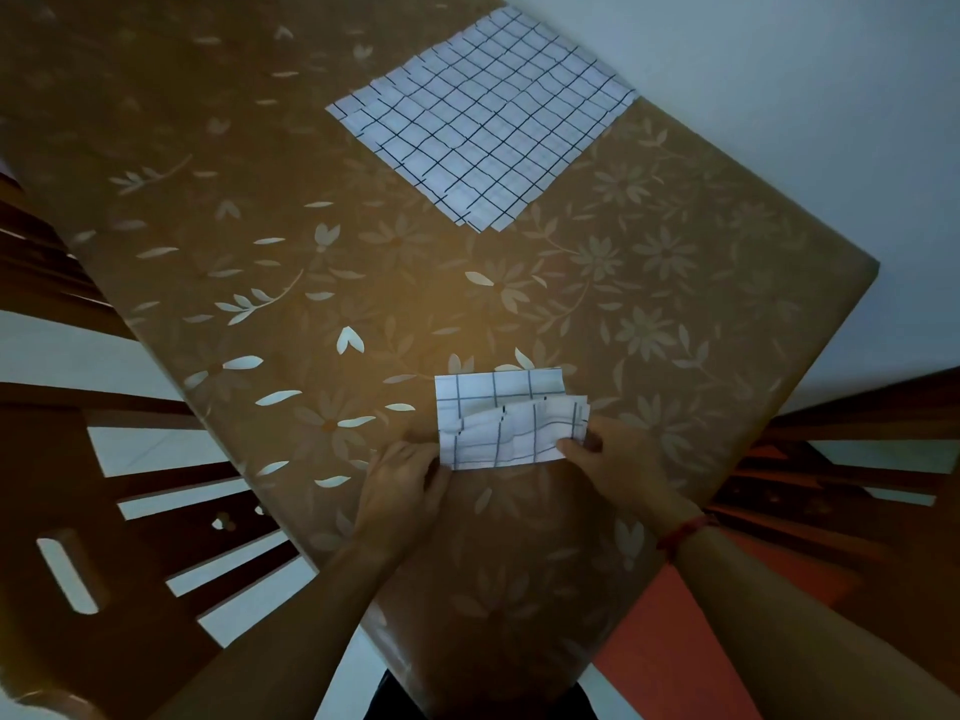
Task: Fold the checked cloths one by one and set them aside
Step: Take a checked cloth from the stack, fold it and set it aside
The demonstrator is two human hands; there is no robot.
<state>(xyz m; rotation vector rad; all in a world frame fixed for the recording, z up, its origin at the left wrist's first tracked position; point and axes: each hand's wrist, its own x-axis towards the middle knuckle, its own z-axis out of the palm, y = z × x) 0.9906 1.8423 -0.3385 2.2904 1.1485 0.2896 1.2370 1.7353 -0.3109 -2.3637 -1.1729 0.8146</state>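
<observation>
My left hand (402,478) is resting at the near-left corner of the folded checked cloth (506,420), fingers curled onto its edge and pressing it to the surface (311,283); I am reading that grip as a light pinch on the corner, though the fingertips are partly tucked under and I cannot tell how firmly they are closing. The cloth is lying straight ahead of me near the front edge, its long axis running left to right between my two hands, so each hand is holding one short end. The upper layer is bulging and rumpled, not yet pressed flat against the layer beneath. My right hand (615,452) is clamping the right end, thumb on top and fingers below, where several layered edges are fanning out unevenly. Both hands are equally close, but the right one is gripping the loose end, so I am judging that the next fold is turning on bringing that end across toward the left. Well beyond, toward the far right of the surface, the pile of unfolded checked cloths (483,119) is lying flat and waiting. No brand, label or writing is showing anywhere.
</observation>
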